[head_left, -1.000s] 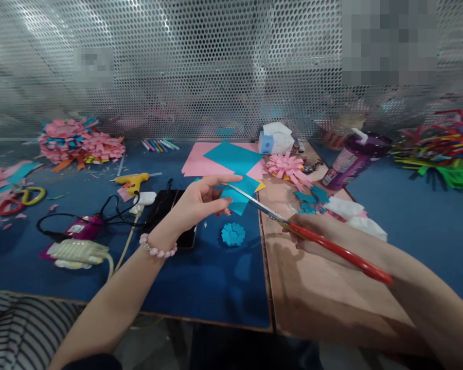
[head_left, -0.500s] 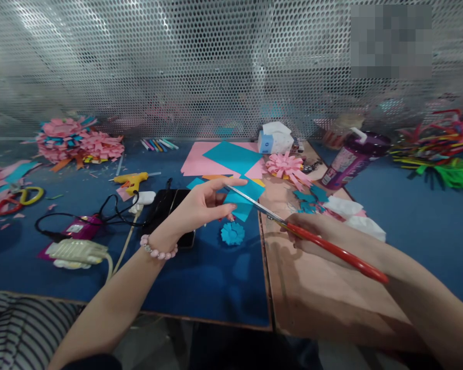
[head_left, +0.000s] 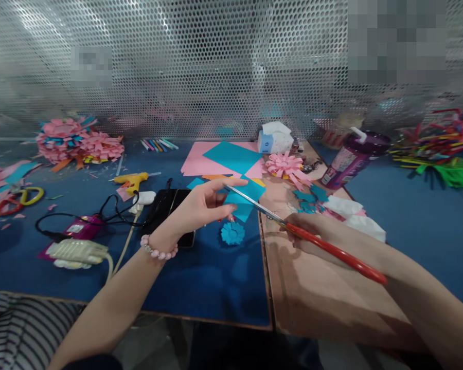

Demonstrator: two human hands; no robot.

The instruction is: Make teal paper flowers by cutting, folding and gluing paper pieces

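Observation:
My left hand (head_left: 198,208), a pink bead bracelet on its wrist, has index finger and thumb around a bright blue piece of paper (head_left: 251,191). Where exactly the fingers pinch it is partly hidden. Red-handled scissors (head_left: 332,250), seen edge-on, are in the grip of my right hand (head_left: 312,231). Their silver blades slant across the blue paper, tip beside my left index finger. Just below my left fingers is a small blue paper flower (head_left: 232,234).
Pink sheets (head_left: 198,158) and a blue sheet (head_left: 231,155) lie behind my hands. A phone (head_left: 187,239), cables and a yellow glue gun (head_left: 133,181) are to the left. A pink paper flower (head_left: 287,167), tissue box (head_left: 274,140) and purple tumbler (head_left: 351,159) stand right.
Hardly anything differs. The blue paper and the scissors have shifted very slightly; both hands keep the same pose.

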